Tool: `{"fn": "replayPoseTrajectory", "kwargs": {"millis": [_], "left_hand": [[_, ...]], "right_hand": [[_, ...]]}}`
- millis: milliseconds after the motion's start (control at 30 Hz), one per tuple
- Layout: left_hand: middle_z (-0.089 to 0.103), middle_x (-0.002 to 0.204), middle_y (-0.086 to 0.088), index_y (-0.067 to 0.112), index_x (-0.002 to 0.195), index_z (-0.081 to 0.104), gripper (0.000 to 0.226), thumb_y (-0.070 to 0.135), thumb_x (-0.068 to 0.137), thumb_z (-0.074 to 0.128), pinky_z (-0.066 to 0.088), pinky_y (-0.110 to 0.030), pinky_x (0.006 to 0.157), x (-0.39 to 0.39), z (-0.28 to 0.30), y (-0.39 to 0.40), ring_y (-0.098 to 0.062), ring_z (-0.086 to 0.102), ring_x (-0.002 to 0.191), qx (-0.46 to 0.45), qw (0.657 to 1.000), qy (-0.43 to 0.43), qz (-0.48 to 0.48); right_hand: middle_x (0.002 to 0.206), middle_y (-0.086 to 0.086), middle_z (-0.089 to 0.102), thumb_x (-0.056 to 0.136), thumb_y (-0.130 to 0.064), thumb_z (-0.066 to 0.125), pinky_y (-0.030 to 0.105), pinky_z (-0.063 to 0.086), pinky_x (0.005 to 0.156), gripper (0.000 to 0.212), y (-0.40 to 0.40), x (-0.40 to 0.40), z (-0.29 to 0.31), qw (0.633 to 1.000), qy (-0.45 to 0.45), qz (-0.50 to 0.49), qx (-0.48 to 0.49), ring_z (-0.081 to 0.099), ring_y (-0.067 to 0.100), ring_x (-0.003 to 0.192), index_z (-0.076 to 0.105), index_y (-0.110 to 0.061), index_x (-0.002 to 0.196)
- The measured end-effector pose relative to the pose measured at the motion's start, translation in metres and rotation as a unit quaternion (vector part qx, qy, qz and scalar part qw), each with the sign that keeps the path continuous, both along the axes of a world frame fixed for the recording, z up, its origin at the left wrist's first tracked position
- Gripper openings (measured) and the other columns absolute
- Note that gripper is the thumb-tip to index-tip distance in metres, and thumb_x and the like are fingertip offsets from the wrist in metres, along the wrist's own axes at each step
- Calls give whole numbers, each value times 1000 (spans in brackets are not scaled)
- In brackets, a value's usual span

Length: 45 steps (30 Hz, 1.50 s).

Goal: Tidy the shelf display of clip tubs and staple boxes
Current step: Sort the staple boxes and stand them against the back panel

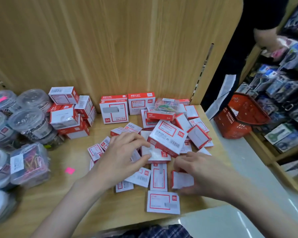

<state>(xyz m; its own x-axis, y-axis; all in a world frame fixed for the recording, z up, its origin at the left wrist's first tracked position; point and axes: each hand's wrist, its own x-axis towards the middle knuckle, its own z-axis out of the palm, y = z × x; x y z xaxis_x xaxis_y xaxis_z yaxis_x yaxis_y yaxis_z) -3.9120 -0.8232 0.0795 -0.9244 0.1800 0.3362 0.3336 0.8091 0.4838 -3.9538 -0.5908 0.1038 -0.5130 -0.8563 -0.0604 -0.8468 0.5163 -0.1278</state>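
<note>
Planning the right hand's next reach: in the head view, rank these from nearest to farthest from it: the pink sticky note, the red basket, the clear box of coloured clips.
From the right hand:
1. Clear box of coloured clips, atop the pile behind it.
2. Red basket, right, off the shelf; nearly level with the clips.
3. Pink sticky note, far left.

Two hands, left hand and right hand, amid scattered staple boxes on a wooden shelf, clip tubs alongside.

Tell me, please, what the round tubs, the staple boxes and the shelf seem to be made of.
Round tubs: clear, slightly glossy plastic, it seems; the clips show through the walls.
Staple boxes: printed card, probably, white and red with folded edges; some look shiny, perhaps film-wrapped.
Shelf: wood-look board, matt; likely laminate, grain too blurred to tell.
</note>
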Motion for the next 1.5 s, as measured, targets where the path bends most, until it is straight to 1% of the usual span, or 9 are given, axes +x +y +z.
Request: {"fn": "replayPoseTrajectory", "kwargs": {"millis": [233, 400, 500, 600, 833, 1000, 1133, 1267, 1500], "left_hand": [[57, 104, 12, 21, 100, 66, 32, 40, 83, 46, 37, -33, 83, 16, -8, -2, -5, 45, 98, 12, 1000, 14, 22], [53, 109, 17, 25, 116, 57, 42, 44, 80, 49, 35, -22, 89, 23, 4, -7, 3, 45, 102, 57, 998, 0, 33], [52, 114, 18, 32, 129, 44, 54, 43, 78, 58, 34, -7, 88, 23, 17, -2, 8, 47, 104, 88, 996, -17, -6], [56, 113, 17, 32, 121, 48, 44, 36, 80, 61, 41, -12, 83, 20, 25, 0, 5, 53, 98, 123, 992, 19, 9], [63, 98, 15, 22, 109, 58, 31, 27, 80, 68, 45, -14, 75, 17, 28, -10, 1, 57, 88, 144, 986, 9, 79], [58, 98, 20, 25, 111, 54, 25, 21, 87, 58, 41, -11, 79, 20, 17, -26, 7, 53, 93, 97, 983, 31, 155], [55, 96, 14, 19, 104, 59, 23, 30, 86, 49, 41, -20, 78, 39, 2, -52, 3, 51, 91, 55, 972, 24, 226], [56, 102, 3, 14, 98, 62, 41, 40, 79, 37, 37, -26, 81, 56, -12, -68, -22, 55, 96, 17, 966, -19, 257], [58, 109, 1, 16, 105, 60, 49, 42, 74, 32, 42, -30, 81, 82, -30, -68, -23, 56, 92, 11, 955, -92, 282]], "right_hand": [[88, -18, 52, 77, -54, 58, 21, 39, 68, 30, 6, 8, 11, 987, -114, -50, -101, 47, 4, 81, 43, -32, 91], [73, -11, 59, 80, -38, 66, 16, 43, 56, 19, -7, -5, 29, 917, -257, -126, -278, 55, 5, 66, 51, -31, 89], [80, -6, 64, 85, -33, 62, 28, 52, 56, 12, -32, -14, 35, 890, -302, -122, -318, 62, 11, 67, 59, -23, 92], [87, -5, 65, 87, -23, 61, 20, 47, 51, 11, -52, -13, 37, 861, -348, -111, -354, 61, 9, 62, 64, -14, 94], [101, -2, 56, 72, -18, 75, 27, 55, 71, 33, -63, -25, 32, 894, -290, -78, -332, 59, 10, 80, 56, -37, 92], [79, -7, 63, 74, -15, 75, 14, 42, 62, 22, -83, -43, 30, 907, -204, -113, -351, 55, 0, 68, 63, -20, 92], [74, 2, 57, 72, -15, 77, 29, 45, 58, 28, -120, -51, 31, 836, -331, -164, -405, 52, 12, 59, 57, -25, 90], [57, 7, 56, 75, -5, 73, 22, 43, 43, 29, -176, -45, 40, 801, -415, -135, -409, 50, 13, 40, 51, -7, 94], [59, 11, 60, 75, -6, 74, 42, 56, 60, 30, -232, -32, 22, 843, -468, -134, -227, 59, 19, 42, 48, -6, 90]]}}
